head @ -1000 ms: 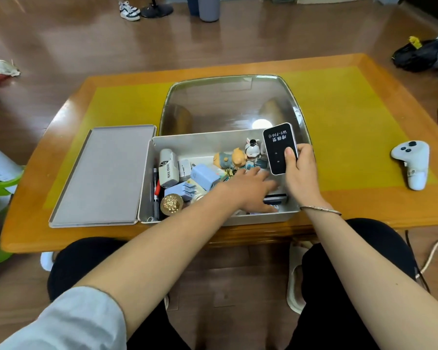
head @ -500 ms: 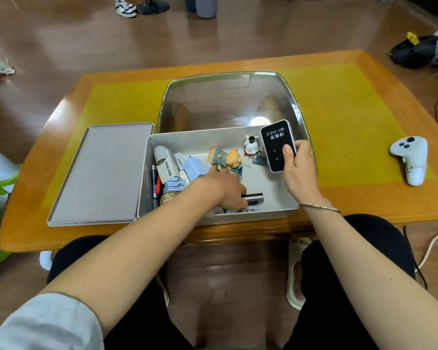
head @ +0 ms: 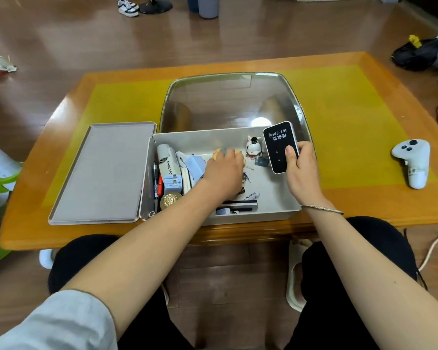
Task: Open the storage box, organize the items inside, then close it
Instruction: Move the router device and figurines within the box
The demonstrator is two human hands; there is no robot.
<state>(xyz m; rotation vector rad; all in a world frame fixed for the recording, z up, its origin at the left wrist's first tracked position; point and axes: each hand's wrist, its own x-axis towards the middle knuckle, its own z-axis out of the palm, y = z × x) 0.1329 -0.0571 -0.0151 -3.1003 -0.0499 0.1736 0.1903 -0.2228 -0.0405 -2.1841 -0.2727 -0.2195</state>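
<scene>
Orange wooden desk (head: 379,210) with yellow inlaid top, open grey storage box (head: 276,213) set near its front edge, grey lid (head: 104,173) laid flat just left, clear glass tray (head: 233,102) behind, white controller (head: 412,162) placed well right.

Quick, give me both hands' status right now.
Left hand: fingers curled over the orange figurine in the storage box, gripping it.
Right hand: holds the black Wi-Fi device.

The bench (head: 339,218) is orange wood with a yellow centre. The box (head: 276,210) and lid (head: 104,173) are pale grey. The device (head: 280,147) is black with white lettering. The controller (head: 412,161) at the right edge is white with black buttons.
</scene>
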